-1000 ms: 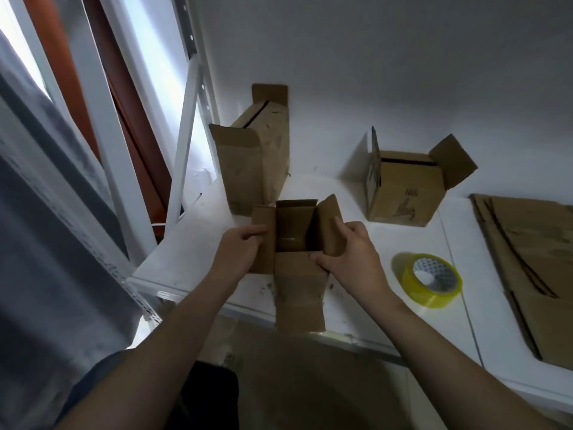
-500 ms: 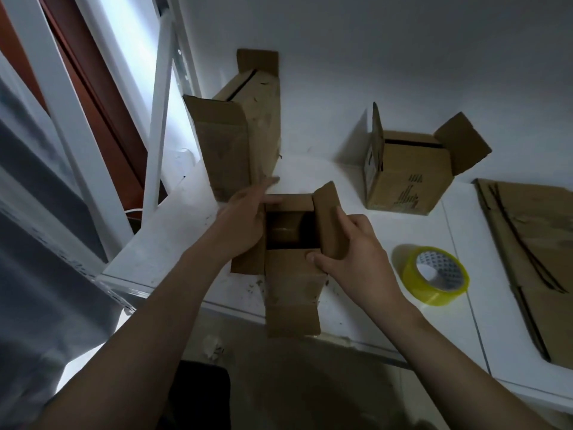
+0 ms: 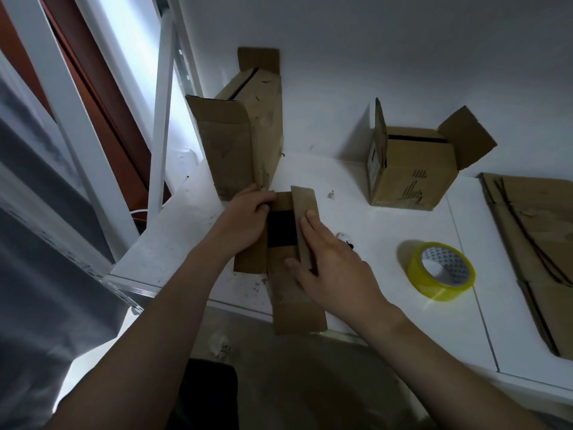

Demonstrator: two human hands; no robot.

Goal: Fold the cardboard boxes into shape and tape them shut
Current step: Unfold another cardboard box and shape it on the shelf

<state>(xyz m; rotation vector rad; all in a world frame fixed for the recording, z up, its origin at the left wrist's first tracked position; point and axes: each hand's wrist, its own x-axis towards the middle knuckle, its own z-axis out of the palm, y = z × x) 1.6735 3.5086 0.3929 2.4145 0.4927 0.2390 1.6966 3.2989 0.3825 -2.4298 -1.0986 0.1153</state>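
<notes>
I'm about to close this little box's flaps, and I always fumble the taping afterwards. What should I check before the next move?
1. Hold on the small box: ok. The left hand grips its left side, and the right hand lays straight fingers on the right flap.
2. Flaps closed: not ok. The opening shows dark, and the near flap overhangs the edge of the table.
3. Tape roll handy: ok. It lies free on the table, right of the right hand.
4. Tape's loose end: cannot tell.
5. Bottom sealed: cannot tell, it is hidden.
</notes>
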